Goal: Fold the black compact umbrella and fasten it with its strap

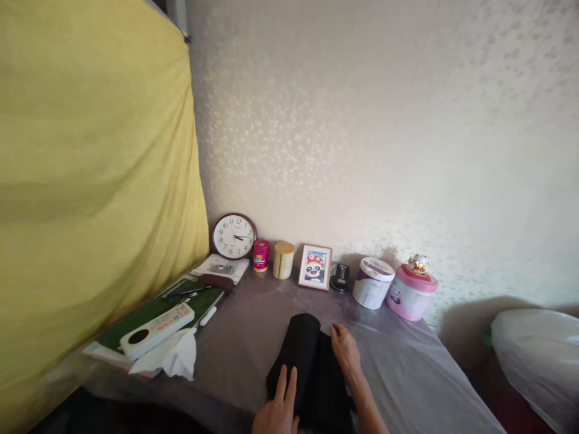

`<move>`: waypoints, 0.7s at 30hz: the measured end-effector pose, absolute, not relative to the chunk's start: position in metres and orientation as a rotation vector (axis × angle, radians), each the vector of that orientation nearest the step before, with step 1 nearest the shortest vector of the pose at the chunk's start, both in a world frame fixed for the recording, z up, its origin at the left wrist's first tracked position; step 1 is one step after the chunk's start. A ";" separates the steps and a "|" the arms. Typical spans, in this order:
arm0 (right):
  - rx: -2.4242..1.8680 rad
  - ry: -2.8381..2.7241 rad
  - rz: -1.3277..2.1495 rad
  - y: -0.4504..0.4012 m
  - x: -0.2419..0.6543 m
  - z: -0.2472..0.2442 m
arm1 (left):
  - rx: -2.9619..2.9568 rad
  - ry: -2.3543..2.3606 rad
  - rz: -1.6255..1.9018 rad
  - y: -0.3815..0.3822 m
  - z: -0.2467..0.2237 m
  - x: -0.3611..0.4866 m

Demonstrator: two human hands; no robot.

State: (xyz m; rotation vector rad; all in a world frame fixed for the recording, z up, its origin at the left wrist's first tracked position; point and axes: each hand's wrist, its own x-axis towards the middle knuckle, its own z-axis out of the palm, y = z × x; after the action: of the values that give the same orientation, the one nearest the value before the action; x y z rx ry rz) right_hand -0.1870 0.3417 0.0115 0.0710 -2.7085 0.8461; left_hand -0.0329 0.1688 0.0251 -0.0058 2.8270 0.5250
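A piece of black cloth [301, 355], folded over into a thick layered bundle, lies at the front of the table. My left hand [278, 407] rests on its lower left part, fingers stretched out and lying on the fabric. At the right side of the bundle, my right hand [346, 351] has its fingers curled together at the upper edge of the cloth and appears to grip it. The fingertips of that hand are partly hidden, and the lower end of the cloth runs out of view.
Along the wall stand a clock [234, 236], a pink can [261, 255], a yellow-lidded can [283, 261], a framed panda picture [315, 267], a black object [341, 278], a white-and-purple tub [373, 283] and a pink tub [411, 293]. Left are a tissue pack [158, 330] and a green book [149, 313].
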 end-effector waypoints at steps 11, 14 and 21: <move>-0.085 -2.745 0.917 0.375 -0.133 -0.007 | 0.030 2.946 0.567 0.162 0.035 -0.017; -0.074 -2.750 0.942 0.379 -0.133 -0.005 | 0.004 2.961 0.608 0.161 0.035 -0.016; -0.134 -2.695 1.376 0.371 -0.139 0.000 | -0.014 2.983 0.763 0.160 0.030 -0.019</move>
State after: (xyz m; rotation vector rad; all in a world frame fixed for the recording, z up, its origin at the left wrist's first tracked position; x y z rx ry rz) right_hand -0.1394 0.3714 -0.0004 -0.1342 -2.6953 1.3762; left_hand -0.0186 0.1598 0.0302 -0.0141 2.9832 0.7628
